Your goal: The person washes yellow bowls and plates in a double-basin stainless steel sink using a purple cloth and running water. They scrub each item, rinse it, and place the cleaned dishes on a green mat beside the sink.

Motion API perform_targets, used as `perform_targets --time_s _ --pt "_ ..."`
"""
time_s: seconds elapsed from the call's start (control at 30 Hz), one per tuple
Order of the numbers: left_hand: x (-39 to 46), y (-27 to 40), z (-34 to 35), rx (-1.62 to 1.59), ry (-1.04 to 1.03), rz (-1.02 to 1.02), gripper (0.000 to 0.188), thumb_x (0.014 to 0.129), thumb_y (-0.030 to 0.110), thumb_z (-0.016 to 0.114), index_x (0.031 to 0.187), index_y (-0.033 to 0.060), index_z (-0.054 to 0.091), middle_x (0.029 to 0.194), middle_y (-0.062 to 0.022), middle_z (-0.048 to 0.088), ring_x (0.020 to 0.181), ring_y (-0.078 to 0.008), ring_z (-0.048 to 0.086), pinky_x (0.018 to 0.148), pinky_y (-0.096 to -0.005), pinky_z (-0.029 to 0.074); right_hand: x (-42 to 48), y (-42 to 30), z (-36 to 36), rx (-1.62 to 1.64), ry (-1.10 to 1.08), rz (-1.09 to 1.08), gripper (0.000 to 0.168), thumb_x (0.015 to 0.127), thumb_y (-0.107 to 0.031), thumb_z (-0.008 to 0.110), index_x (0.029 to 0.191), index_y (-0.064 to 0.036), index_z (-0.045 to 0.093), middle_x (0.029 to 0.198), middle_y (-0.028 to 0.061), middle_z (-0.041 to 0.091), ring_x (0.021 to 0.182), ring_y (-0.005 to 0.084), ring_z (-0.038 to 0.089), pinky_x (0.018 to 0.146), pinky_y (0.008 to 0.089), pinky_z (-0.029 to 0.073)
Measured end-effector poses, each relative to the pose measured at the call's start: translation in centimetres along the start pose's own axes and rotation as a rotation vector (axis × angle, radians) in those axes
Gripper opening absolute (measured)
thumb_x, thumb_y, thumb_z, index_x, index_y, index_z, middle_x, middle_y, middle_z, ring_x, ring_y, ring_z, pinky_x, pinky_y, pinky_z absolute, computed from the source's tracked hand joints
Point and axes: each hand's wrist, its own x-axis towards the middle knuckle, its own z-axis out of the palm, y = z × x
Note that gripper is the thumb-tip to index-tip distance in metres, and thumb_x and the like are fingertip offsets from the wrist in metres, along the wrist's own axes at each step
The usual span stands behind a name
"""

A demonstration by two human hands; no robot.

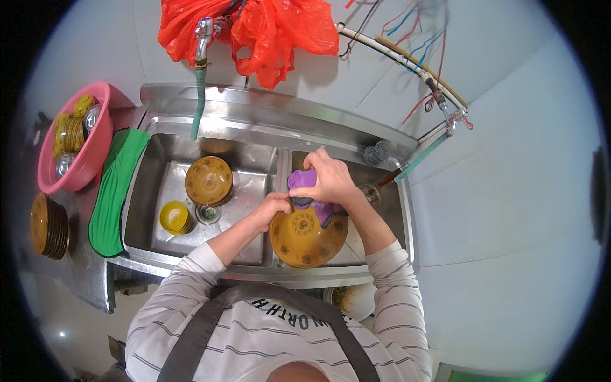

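Observation:
My left hand (276, 208) grips the rim of a large yellow-brown patterned bowl (305, 243) at its far left side. The bowl is tilted over the right sink basin (401, 205), its patterned inside facing up. Against the bowl's far rim, my right hand (331, 179) holds a purple and dark cloth (301, 179), part of which hangs into the bowl. In the left basin (243, 243) sit a brown patterned bowl (208, 180) and a small stack of yellow bowls (174, 217), with a drain (208, 214) beside them.
A pink tub (98, 157) of dishes, a stack of brown plates (45, 227) and a green cloth (119, 191) lie at left. A tap with a hose (199, 86) overhangs the left basin. Another tap (456, 119), a steel scourer (376, 153) and red plastic bags (281, 38) are further back.

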Motion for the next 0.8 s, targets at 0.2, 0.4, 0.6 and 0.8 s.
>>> perform_targets --time_s 0.2,0.4,0.6,0.8 --pt "-0.1 -0.8 -2.2 0.004 0.014 0.022 0.031 0.059 -0.001 0.050 0.088 -0.0037 0.060 0.080 -0.0067 0.061 0.068 -0.0151 0.058 0.061 -0.0256 0.046 2.0 1.7 2.4 -0.060 0.086 -0.071 0.045 0.069 -0.047 0.069 0.088 -0.008 0.059 0.092 0.0125 0.056 0.083 0.0323 0.057 0.075 0.0407 0.045" --pt "0.0 -0.1 -4.6 0.085 0.089 0.059 0.025 0.060 0.000 0.051 0.083 -0.0038 0.060 0.078 -0.0078 0.061 0.065 -0.0161 0.057 0.058 -0.0261 0.045 1.9 1.2 3.3 0.333 -0.492 -0.051 0.047 0.063 -0.037 0.075 0.098 -0.008 0.063 0.089 0.0119 0.065 0.083 0.0295 0.061 0.073 0.0356 0.048" --pt "0.1 1.6 -3.3 -0.053 0.167 0.043 0.020 0.061 0.002 0.052 0.078 -0.0039 0.058 0.074 -0.0091 0.058 0.062 -0.0180 0.056 0.056 -0.0282 0.046 2.2 4.5 5.3 0.422 -0.682 0.237 0.040 0.062 -0.023 0.075 0.095 -0.003 0.064 0.082 0.0112 0.066 0.076 0.0244 0.063 0.069 0.0324 0.048" --pt "2.4 1.9 -4.2 -0.129 0.287 0.064 0.025 0.062 0.004 0.050 0.084 -0.0060 0.057 0.077 -0.0110 0.058 0.064 -0.0201 0.056 0.058 -0.0306 0.047 -2.7 8.0 7.7 1.162 -0.400 0.711 0.036 0.070 -0.012 0.069 0.103 -0.001 0.060 0.092 0.0076 0.065 0.075 0.0214 0.064 0.071 0.0327 0.051"
